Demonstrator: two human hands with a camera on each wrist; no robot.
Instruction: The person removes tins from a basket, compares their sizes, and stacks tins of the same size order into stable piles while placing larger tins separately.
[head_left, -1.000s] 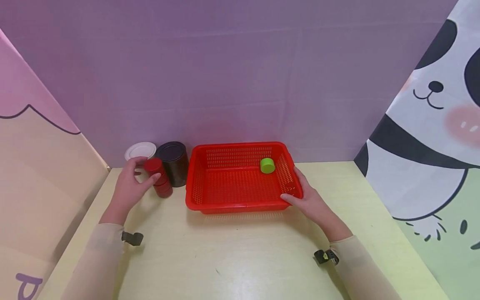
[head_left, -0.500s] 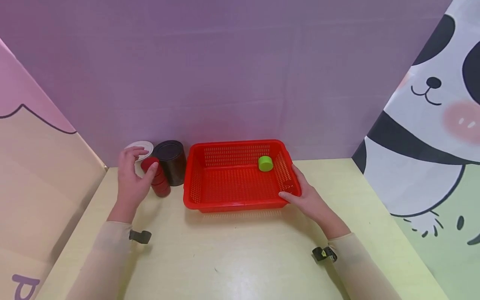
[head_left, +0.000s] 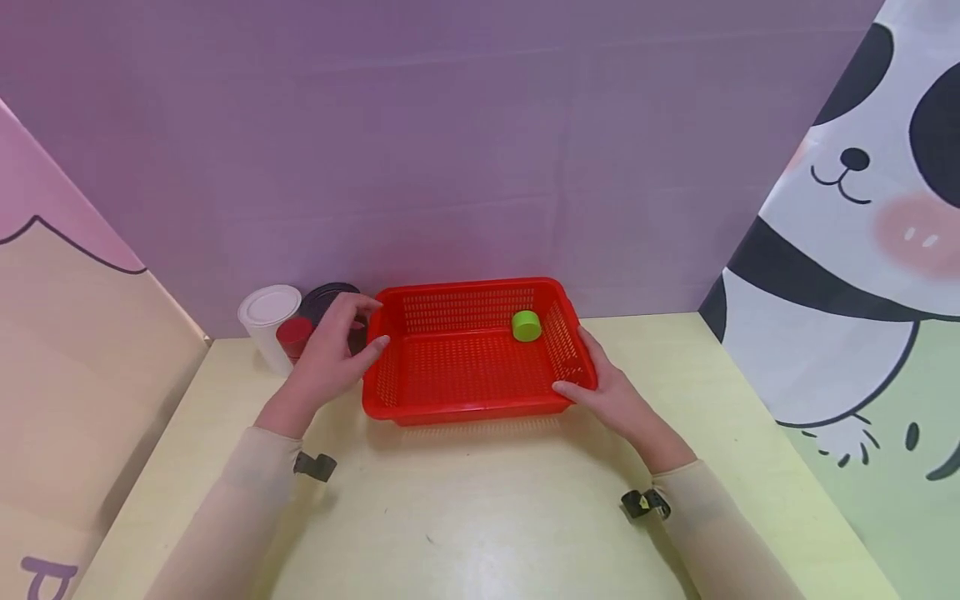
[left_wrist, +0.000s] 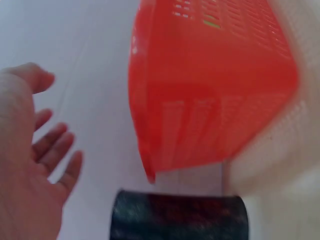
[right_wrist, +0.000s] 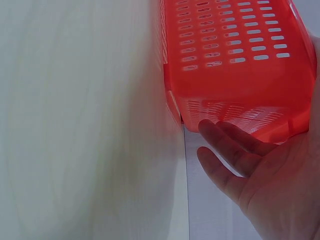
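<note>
A red perforated plastic basket (head_left: 480,409) sits on the table, a small green round piece (head_left: 527,326) inside it toward the back right. My right hand (head_left: 615,396) holds the basket's right side, thumb over the rim and fingers along the outer wall. At the left end, my left hand (head_left: 330,350) hovers by the rim, fingers apart and nothing in them; the left wrist view shows a gap between that hand and the basket. Partly behind it stands a black can (left_wrist: 180,220). A red cylinder (head_left: 293,332), mostly hidden by the hand, is beside it.
A white lidded canister (head_left: 270,321) stands at the far left, near the back wall. Purple cloth (head_left: 465,150) hangs behind the table (head_left: 480,508). A panda-printed panel (head_left: 832,333) borders the right side.
My left hand has left the red cylinder and moved right to the basket's left rim, without carrying anything. My right hand keeps its hold on the basket.
</note>
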